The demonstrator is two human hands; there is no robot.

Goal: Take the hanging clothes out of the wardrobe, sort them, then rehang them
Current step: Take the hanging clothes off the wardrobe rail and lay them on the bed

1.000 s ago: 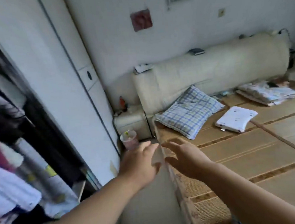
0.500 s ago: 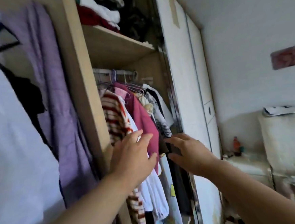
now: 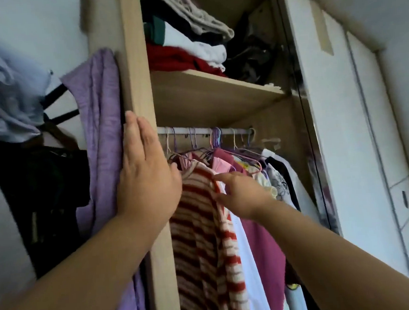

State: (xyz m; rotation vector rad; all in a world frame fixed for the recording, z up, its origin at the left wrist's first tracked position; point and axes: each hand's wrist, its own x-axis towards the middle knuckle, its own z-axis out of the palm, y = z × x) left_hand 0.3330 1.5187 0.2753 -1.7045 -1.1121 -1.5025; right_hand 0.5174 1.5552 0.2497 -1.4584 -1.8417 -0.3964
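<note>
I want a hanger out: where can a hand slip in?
Bare rail between the left hooks and the middle hook cluster, and a gap between the last garment and the door. Packed from striped top to pink clothes.

The single head-worn camera stands close before the open wardrobe (image 3: pixel 137 62), tilted upward toward its rail (image 3: pixel 201 132) and upper shelf (image 3: pixel 208 91); both forearms show along the lower edge.

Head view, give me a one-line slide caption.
Open wardrobe: left hand by its side panel, right hand reaching into clothes on the rail.
</note>
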